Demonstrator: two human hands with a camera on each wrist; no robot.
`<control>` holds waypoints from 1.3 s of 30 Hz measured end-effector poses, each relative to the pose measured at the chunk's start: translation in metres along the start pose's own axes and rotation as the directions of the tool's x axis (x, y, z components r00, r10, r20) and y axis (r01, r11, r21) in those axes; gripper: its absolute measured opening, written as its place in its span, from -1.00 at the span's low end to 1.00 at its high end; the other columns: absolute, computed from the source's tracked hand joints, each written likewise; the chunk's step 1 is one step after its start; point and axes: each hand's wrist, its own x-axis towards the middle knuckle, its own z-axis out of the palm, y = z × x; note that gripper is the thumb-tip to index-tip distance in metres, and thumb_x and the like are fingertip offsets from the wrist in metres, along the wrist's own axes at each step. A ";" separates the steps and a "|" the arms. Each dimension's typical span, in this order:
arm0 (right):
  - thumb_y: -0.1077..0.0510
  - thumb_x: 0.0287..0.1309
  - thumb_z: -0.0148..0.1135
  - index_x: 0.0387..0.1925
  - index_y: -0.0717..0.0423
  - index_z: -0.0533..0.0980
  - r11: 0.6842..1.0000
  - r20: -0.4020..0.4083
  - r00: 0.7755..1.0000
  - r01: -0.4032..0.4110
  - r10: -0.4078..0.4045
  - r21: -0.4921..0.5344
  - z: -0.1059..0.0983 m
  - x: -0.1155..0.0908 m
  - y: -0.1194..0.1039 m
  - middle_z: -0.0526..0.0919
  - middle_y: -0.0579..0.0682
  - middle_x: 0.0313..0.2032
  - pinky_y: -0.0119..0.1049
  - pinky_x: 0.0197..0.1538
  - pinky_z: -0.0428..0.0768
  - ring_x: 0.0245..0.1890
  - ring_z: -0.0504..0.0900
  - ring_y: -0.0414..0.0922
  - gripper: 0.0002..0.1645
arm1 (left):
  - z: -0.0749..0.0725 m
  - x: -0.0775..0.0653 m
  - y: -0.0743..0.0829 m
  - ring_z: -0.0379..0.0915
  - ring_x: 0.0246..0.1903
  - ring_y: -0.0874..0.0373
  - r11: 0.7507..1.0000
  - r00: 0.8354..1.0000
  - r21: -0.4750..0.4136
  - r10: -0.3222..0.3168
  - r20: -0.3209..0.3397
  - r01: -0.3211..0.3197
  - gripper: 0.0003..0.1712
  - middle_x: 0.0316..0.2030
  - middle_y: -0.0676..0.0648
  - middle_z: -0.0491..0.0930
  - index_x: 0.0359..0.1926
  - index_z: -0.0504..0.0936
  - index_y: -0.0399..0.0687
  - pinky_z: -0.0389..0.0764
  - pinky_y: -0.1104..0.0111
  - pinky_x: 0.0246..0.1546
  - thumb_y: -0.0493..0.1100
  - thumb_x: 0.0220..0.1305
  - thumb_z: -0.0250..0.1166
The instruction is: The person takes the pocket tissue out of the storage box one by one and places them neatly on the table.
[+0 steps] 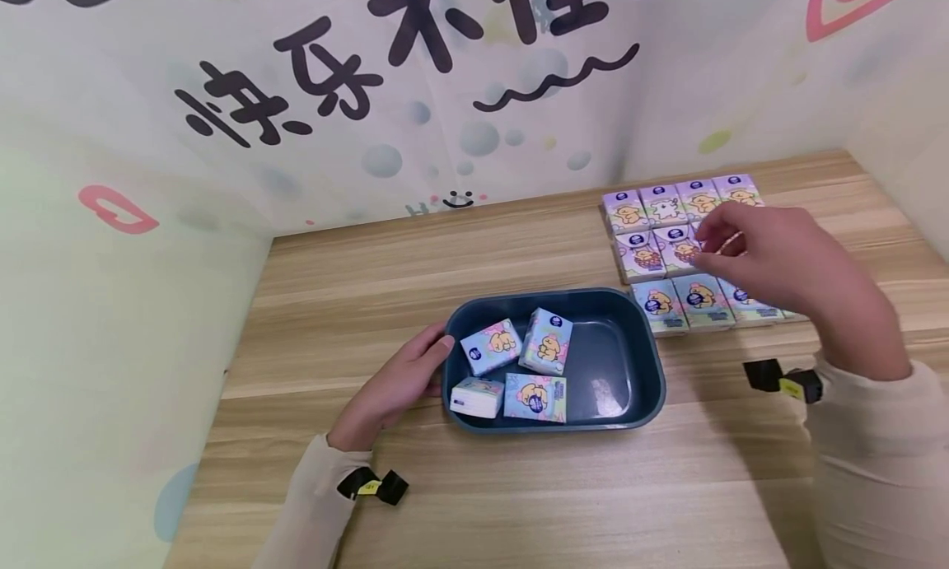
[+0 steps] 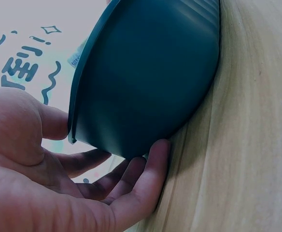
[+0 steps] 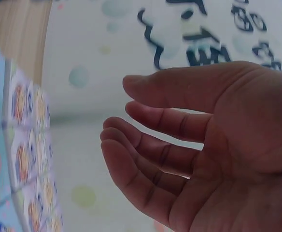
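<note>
A dark blue plastic tub (image 1: 602,367) sits on the table with several small cartoon-printed tissue packs (image 1: 547,344) inside, one of them standing on its side. At its left end my left hand (image 1: 400,384) holds the tub, thumb at the rim and fingers curled against the outer wall (image 2: 136,77). My right hand (image 1: 774,252) hovers over the rows of tissue packs (image 1: 639,256) at the right. In the right wrist view its fingers (image 3: 131,166) are loosely bent, apart from the thumb, with nothing between them. The hand hides part of the middle row.
Three rows of packs lie side by side behind and right of the tub; the front row (image 1: 658,307) is light blue, the others purple. A printed cloth (image 1: 474,141) hangs along the back edge of the wooden table (image 1: 356,297).
</note>
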 end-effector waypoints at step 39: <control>-0.03 0.43 0.50 0.52 0.00 0.53 0.893 0.575 0.813 0.321 -0.090 -0.314 0.104 0.045 -0.153 0.67 0.26 0.17 -0.06 0.01 0.70 -0.03 0.63 0.09 -0.29 | -0.002 -0.004 -0.001 0.59 0.23 -0.14 1.000 0.999 0.004 0.029 -0.015 -0.029 -0.39 0.49 -0.37 0.40 0.71 0.21 -0.18 0.78 0.12 0.05 -0.05 0.84 -0.09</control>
